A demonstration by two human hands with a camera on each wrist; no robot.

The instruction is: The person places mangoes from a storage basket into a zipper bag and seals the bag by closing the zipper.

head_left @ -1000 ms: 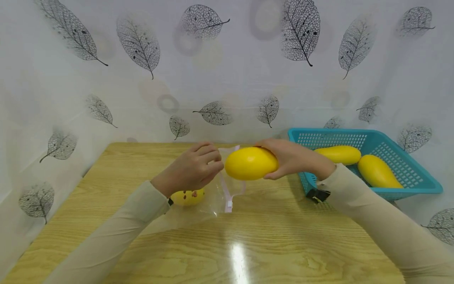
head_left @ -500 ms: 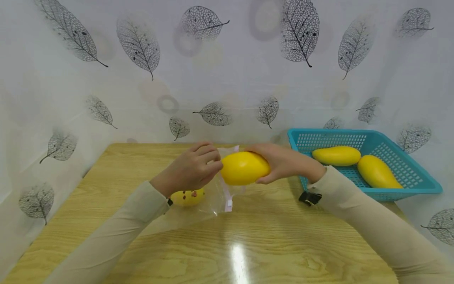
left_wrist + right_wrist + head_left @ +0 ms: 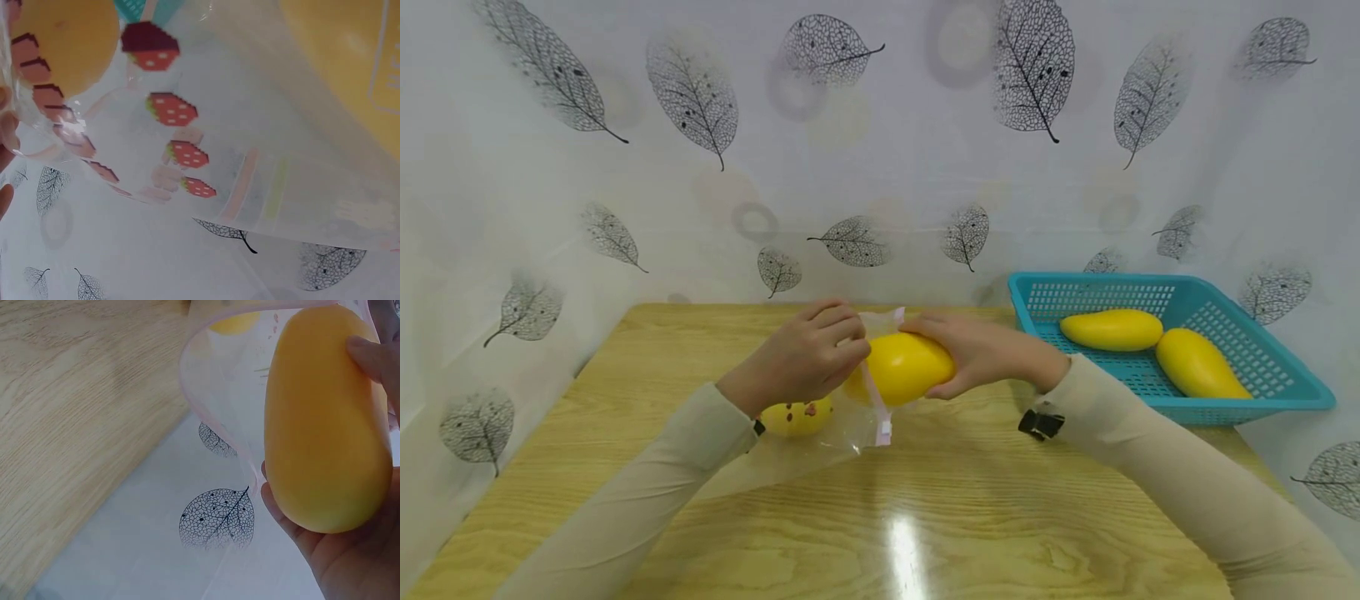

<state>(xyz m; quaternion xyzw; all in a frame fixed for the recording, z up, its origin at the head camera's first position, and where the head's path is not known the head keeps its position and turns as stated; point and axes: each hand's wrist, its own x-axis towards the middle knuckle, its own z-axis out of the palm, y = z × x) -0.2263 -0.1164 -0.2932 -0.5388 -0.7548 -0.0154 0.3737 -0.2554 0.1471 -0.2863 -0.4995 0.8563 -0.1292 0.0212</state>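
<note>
A yellow mango [image 3: 913,367] lies in the grip of my right hand [image 3: 985,348], its far end inside the mouth of a clear zip bag [image 3: 820,462]. The bag's pink rim curves around that end in the right wrist view, where the smooth mango [image 3: 325,425] shows large. My left hand [image 3: 808,357] pinches the bag's upper edge near the mouth, fingertips close to the mango. Another yellow fruit [image 3: 797,419] sits deeper in the bag, partly hidden behind the left wrist. Strawberry prints [image 3: 172,109] on the bag fill the left wrist view.
A blue perforated basket [image 3: 1292,367] stands at the right with two more mangoes [image 3: 1198,364] inside. Below both hands spreads a wood-grain table [image 3: 985,508]. A white leaf-patterned cloth [image 3: 887,167] hangs behind it.
My right hand has moved left and slightly down with the mango, bringing its end from outside the bag's mouth to inside. The left hand stays in place at the bag's edge.
</note>
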